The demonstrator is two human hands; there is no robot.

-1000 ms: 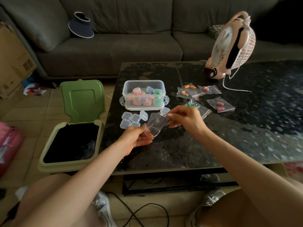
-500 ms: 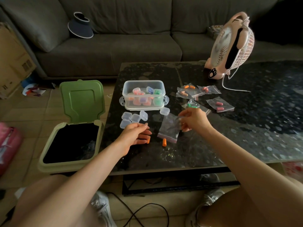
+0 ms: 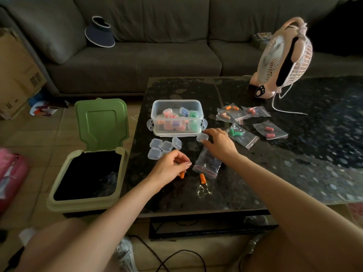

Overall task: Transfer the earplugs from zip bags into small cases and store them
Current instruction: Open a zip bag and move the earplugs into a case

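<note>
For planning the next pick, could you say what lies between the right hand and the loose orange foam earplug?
The head view shows an empty clear plastic zip bag lying flat between the right hand and that earplug.

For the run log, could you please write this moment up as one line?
left hand: curled over orange earplug, grip unclear | right hand: pinches small case | second earplug: loose on table by zip bag

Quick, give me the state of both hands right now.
Left hand: fingers curled over an orange earplug; whether it grips it cannot be told.
Right hand: pinches a small case.
</note>
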